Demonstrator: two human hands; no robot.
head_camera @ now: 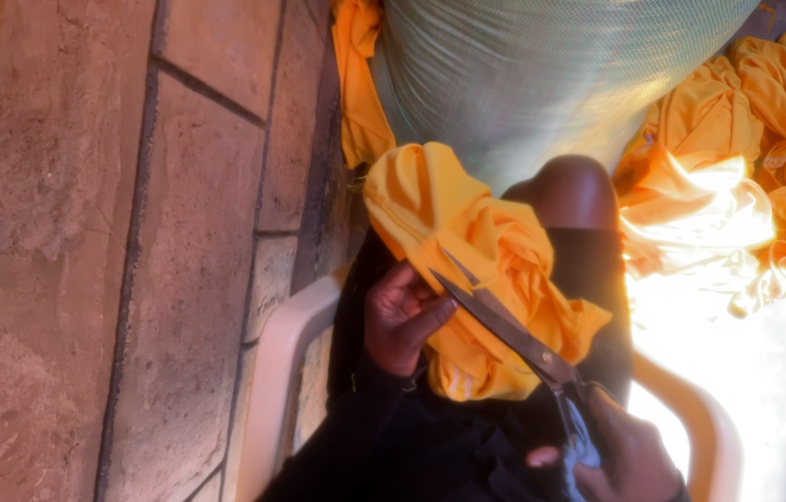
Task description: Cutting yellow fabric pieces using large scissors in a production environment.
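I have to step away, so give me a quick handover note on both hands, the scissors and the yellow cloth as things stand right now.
Left hand: grips the bunched yellow garment on the lap, thumb near the blades.
Right hand: holds the scissors by the handles, blades slightly open, tips at the cloth.
Nearby: more yellow garments piled on the ground to the right, a large woven sack ahead, white plastic chair beside a stone wall.
Done: no cut is visible.
Left: the snip at the blade tips, it seems.
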